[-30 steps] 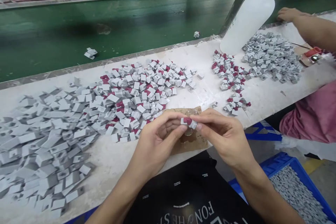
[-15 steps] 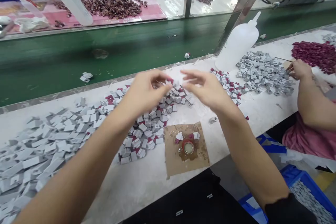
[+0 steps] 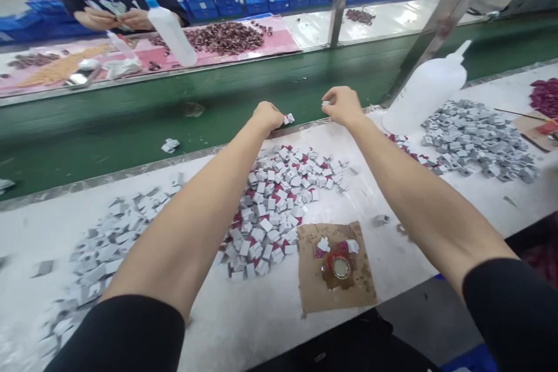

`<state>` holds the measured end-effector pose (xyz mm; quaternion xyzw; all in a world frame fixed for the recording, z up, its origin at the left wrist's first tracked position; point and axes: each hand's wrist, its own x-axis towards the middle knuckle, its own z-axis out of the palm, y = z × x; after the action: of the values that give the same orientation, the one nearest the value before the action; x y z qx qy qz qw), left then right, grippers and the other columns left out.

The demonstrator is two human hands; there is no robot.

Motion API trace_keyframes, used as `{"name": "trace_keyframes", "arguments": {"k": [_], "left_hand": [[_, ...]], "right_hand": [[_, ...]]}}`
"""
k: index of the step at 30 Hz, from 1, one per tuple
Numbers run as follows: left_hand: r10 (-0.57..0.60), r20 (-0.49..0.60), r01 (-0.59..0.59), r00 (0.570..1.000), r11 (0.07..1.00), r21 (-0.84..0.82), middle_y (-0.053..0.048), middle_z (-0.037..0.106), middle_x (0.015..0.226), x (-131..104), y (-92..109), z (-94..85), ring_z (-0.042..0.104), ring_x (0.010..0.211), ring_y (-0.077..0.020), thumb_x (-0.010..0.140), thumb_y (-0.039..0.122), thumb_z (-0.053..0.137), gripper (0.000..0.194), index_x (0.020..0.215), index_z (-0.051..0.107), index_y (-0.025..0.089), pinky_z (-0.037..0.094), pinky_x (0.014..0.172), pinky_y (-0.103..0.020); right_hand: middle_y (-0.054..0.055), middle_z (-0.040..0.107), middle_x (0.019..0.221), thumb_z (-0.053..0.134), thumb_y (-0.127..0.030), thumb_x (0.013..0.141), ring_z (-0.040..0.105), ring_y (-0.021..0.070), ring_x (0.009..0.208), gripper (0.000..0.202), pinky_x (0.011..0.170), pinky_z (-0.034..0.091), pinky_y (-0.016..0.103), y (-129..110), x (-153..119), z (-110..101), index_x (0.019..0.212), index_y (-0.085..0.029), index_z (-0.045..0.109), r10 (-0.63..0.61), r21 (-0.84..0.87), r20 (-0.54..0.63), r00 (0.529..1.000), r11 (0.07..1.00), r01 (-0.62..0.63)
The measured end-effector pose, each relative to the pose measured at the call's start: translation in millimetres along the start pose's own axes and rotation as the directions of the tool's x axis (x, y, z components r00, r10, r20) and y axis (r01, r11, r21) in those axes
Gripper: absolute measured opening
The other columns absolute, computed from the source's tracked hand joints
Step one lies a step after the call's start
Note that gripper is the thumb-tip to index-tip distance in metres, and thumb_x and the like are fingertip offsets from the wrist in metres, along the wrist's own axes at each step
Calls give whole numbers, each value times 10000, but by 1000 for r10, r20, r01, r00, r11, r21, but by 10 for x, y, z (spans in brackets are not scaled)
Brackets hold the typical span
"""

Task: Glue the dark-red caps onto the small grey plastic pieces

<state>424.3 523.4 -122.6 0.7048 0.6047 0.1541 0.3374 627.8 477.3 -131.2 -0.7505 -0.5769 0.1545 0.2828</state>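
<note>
While the right hand is pinching 1 block over the belt, the left hand, grip unclear, should be moving gently.

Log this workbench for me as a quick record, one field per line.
Left hand: left hand over the green strip, fingers at a gray-and-maroon piece; grip unclear
Right hand: right hand over the same strip, a small pale piece at its fingertips; grip unclear
Cardboard: brown square bearing a red-rimmed round item and two small pieces
Between forearms: mixed pile, gray with maroon
Right side: white bottle beside a gray pile
</note>
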Motion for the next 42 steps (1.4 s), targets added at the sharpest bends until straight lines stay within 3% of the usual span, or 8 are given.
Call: {"name": "trace_keyframes", "arguments": {"k": [4, 10, 13, 17, 22, 31, 38, 42], "left_hand": [[-24, 11, 22, 1000, 988, 151, -157, 806, 1352, -539, -103, -431, 786, 1126, -304, 1012, 204, 814, 445, 1447, 734, 155, 614, 983, -427], [27, -31, -13, 999, 927, 376, -174, 779, 1483, -1996, -686, -1097, 682, 1422, -395, 1063, 288, 590, 396, 1400, 769, 184, 515, 1223, -525], [-30, -152, 107, 988, 843, 527, -208, 791, 1343, -2622, -1132, -1172, 645, 1384, -477, 1039, 446, 583, 412, 1273, 810, 194, 545, 1167, -629], [-27, -215, 151, 976, 796, 587, -231, 772, 1242, -3116, -1457, -992, 634, 1278, -501, 1027, 506, 557, 464, 1228, 829, 187, 569, 1095, -655], [20, -202, 113, 979, 771, 627, -222, 746, 1280, -3328, -1479, -758, 622, 1285, -480, 1080, 401, 438, 516, 1321, 837, 178, 572, 1075, -642], [275, -254, -2, 927, 682, 732, -223, 725, 1387, -3633, -1563, -576, 601, 1318, -492, 1098, 241, 547, 301, 1158, 838, 198, 535, 968, -610], [203, -256, 24, 945, 740, 673, -215, 752, 1341, -3846, -1521, -179, 609, 1265, -433, 1172, 342, 602, 350, 1422, 783, 178, 524, 1015, -579], [152, -320, 68, 935, 810, 583, -220, 783, 1286, -3738, -1507, -43, 639, 1241, -436, 1178, 300, 528, 316, 1287, 796, 174, 536, 1033, -591]], "right_hand": [[191, 869, 1199, 815, -191, 868, 815, 320, 914, 434, 865, 689, 501, -152, -648, -326, 1288, -111, 883, -18, 132, 61, 998, 991, 10], [97, 914, 962, 915, -500, 774, 884, 359, 892, 279, 793, 760, 488, 141, -2262, -808, 1001, -355, 987, 1, 284, 65, 998, 959, -20], [66, 939, 1061, 931, -518, 803, 906, 340, 863, 231, 659, 761, 391, 441, -2951, -817, 997, -405, 986, 101, 307, 37, 994, 946, -108], [59, 940, 1052, 990, -540, 798, 914, 355, 839, 281, 649, 787, 378, 652, -3516, -712, 1052, -420, 977, 284, 345, -15, 959, 901, -261], [58, 941, 1182, 938, -551, 881, 920, 406, 1092, 227, 943, 798, 408, 617, -3744, -668, 1054, -409, 973, 380, 337, 5, 925, 870, -359], [19, 944, 1097, 978, -557, 872, 933, 305, 938, 373, 828, 803, 322, 815, -3816, -628, 1158, -319, 953, 331, 349, -91, 939, 894, -281], [-17, 934, 989, 977, -473, 857, 919, 289, 856, 203, 838, 808, 354, 603, -3801, -618, 1005, -339, 946, 344, 419, -97, 934, 865, -275], [-5, 932, 969, 990, -442, 844, 914, 271, 806, 170, 811, 804, 332, 518, -3781, -599, 989, -360, 956, 280, 485, -48, 959, 846, -222]]}}
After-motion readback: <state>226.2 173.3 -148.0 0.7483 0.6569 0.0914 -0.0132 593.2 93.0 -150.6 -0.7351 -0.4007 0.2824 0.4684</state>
